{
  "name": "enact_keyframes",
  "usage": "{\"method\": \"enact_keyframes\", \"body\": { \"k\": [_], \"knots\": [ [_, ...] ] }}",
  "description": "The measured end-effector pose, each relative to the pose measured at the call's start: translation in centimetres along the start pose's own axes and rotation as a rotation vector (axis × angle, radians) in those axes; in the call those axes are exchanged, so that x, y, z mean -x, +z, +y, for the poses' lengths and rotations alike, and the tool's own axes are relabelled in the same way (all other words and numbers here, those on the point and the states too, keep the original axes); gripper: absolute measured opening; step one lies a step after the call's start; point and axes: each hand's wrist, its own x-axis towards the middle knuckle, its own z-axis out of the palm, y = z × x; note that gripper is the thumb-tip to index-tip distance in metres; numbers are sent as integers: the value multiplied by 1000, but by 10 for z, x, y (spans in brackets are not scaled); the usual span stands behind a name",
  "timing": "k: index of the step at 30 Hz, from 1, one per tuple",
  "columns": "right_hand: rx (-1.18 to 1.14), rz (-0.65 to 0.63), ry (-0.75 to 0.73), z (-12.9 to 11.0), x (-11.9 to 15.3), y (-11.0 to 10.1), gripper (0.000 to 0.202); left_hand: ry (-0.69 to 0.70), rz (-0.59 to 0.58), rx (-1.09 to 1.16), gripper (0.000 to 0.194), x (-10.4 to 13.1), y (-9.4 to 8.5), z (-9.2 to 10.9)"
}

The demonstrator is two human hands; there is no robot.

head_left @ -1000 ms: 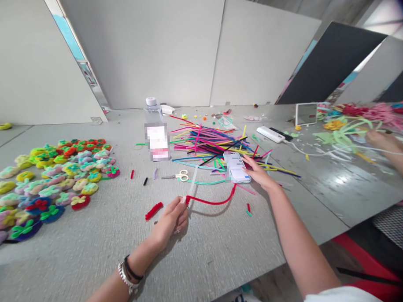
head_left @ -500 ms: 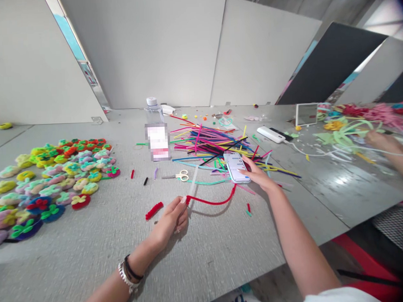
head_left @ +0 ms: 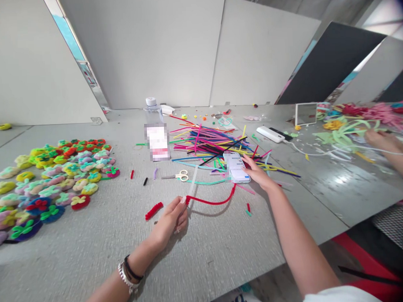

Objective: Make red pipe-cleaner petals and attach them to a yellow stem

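Note:
My left hand point(head_left: 172, 216) is closed in a pinch on one end of a red pipe cleaner point(head_left: 213, 203), which sags and curves up toward the phone's lower edge. My right hand point(head_left: 257, 172) grips the right edge of a smartphone point(head_left: 237, 167) with a lit screen, its thumb by the display. The phone is at the front of a pile of multicoloured pipe cleaners point(head_left: 207, 139). Small scissors point(head_left: 180, 175) with cream handles lie beyond my left hand. A short, thick red fuzzy piece point(head_left: 154, 211) lies left of that hand.
Many fuzzy flower shapes point(head_left: 57, 182) cover the left side. A clear bottle point(head_left: 153, 112) stands behind a blurred card point(head_left: 157, 141). A white power bank point(head_left: 270, 134) with a cable lies on the right. Another person's hand point(head_left: 376, 139) is at pale green strips farther right.
My right thumb has drawn back toward the phone's right edge, and the screen's content looks different. My left hand and the red pipe cleaner stay in place.

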Motion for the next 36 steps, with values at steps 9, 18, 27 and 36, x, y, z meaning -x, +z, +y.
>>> {"method": "enact_keyframes", "body": {
  "k": [9,18,27,36],
  "knots": [
    [46,30,-15,1,-2,5,72,11,-1,-13,40,1,0,0],
    [257,72,-16,-5,-3,14,87,14,-5,-16,39,0,-2,-2],
    [-13,-65,11,-3,4,-8,74,11,0,-6,38,0,-1,-1],
    [63,-117,-30,-6,9,-12,80,9,3,-2,38,0,-1,0]
  ]
}}
